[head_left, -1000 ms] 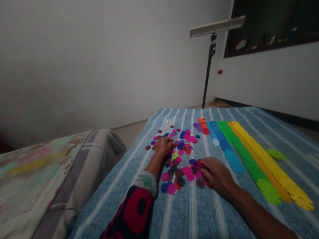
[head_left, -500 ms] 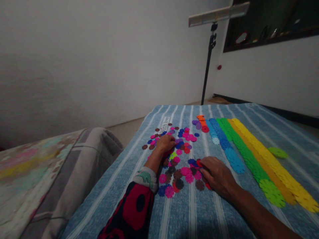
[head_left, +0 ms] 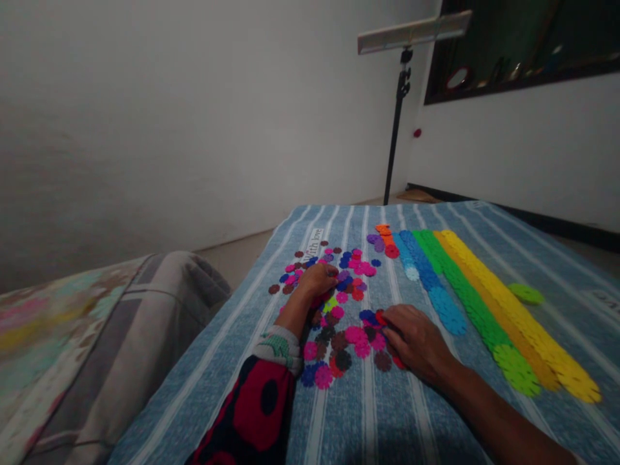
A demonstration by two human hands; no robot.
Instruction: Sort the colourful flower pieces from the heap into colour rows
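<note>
Small notched plastic discs [head_left: 357,338] in pink, blue, brown, red and purple lie in a loose spread on the striped cloth. My left hand [head_left: 317,282] rests in the far part of the spread, its fingers bent and closed, their tips partly hidden among the discs. Nearer to me, my right hand [head_left: 414,332] comes in from the right with thumb and fingers drawn together at a red disc [head_left: 380,317]. Beside that disc is a dark blue disc [head_left: 368,316]. A yellow-green disc [head_left: 330,303] lies between the hands.
To the right run overlapping rows of discs: a blue row [head_left: 425,261], a green row [head_left: 467,303] and a yellow row [head_left: 513,303]. A lone lime disc [head_left: 526,294] lies beyond them. A black stand [head_left: 394,129] rises behind the striped cloth [head_left: 232,381]; a draped blanket [head_left: 159,310] is at left.
The view has shifted slightly, so everything sits a little further left. Both hands stay at nearly the same places among the discs.
</note>
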